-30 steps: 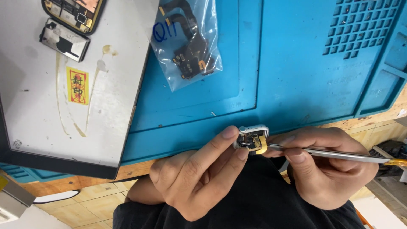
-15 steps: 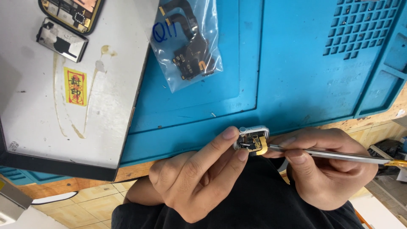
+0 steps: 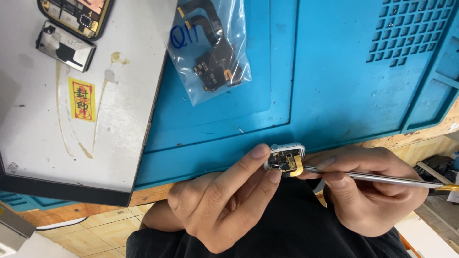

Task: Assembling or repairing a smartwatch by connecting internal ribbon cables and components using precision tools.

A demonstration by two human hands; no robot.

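A blue silicone work mat covers most of the wooden bench, its raised ribs and a grid of small square pockets showing at the upper right; a grey-white panel with a dark edge lies over the mat's left part, stained and bearing a small yellow sticker; at its top edge sit an opened phone chassis and a small metal shield plate; a clear plastic bag holding dark flex-cable parts rests on the mat near the panel; below the bench, pale floor tiles and the person's dark clothing show.

The small silver-cased device is held just off the near edge of the bench, over the lap; its open side faces up toward the camera, showing dark and gold-coloured parts inside; its long axis runs roughly left to right, and a small button sits on its top rim.

The left hand has its fingers clamped on the device's left end, index finger above and another finger beneath; the right hand has its fingers closed around thin metal tweezers, which lie nearly level, tips pointing left and touching the device's right edge.
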